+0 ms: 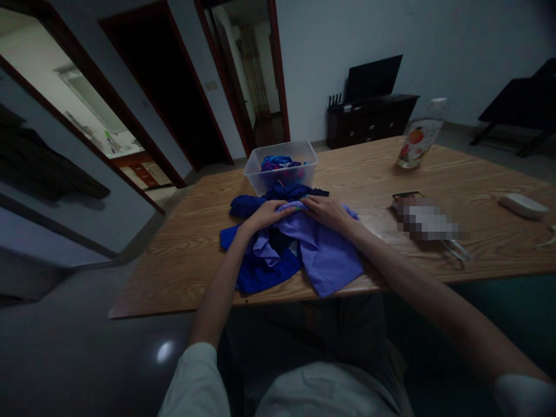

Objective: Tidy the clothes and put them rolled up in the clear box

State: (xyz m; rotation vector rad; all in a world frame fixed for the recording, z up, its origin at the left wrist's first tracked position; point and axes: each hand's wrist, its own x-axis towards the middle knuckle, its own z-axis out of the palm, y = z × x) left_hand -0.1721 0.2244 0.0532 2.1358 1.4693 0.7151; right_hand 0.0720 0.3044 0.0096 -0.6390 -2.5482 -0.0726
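A light purple garment is spread over a pile of blue clothes on the wooden table, its lower end near the front edge. My left hand closes on the left part of its gathered upper edge. On the same edge, my right hand closes a little further right, fingertips close to the left ones. Beneath and around it lie a bright blue garment and a dark blue garment. Just behind the pile is a clear plastic bin with blue and purple patterned cloth inside.
The wooden table carries a clear bottle with a fruit print at the back right. A blurred-out packet with a strap and a white oblong case lie to the right. A TV cabinet stands beyond.
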